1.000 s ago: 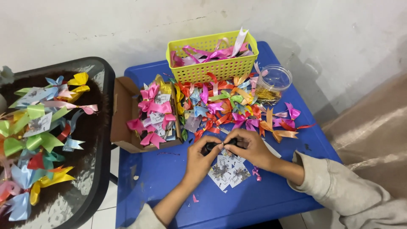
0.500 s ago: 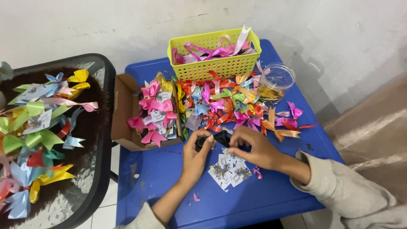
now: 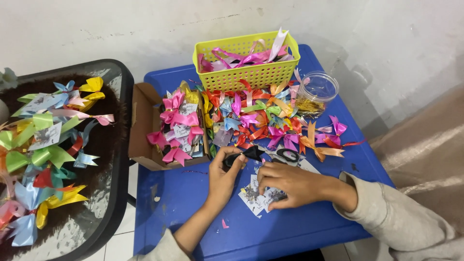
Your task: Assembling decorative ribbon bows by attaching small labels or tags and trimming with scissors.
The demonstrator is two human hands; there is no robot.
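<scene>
My left hand [image 3: 224, 178] pinches a small black ribbon bow [image 3: 245, 155] just in front of the cardboard box. My right hand [image 3: 289, 184] lies flat on a small stack of printed paper tags [image 3: 255, 199] on the blue table [image 3: 193, 212], fingers pressing on them. A heap of coloured ribbon bows [image 3: 263, 118] lies just beyond both hands. Black-handled scissors [image 3: 286, 155] rest beside the heap, close to my right hand.
A cardboard box [image 3: 140, 130] holds pink bows with tags. A yellow plastic basket [image 3: 246, 60] of pink ribbons stands at the back. A clear plastic jar [image 3: 316, 93] sits right of it. On the left, a round dark table [image 3: 104, 193] carries several finished bows.
The hands have parted: my left hand keeps the black bow, and my right hand has dropped onto the paper tags.
</scene>
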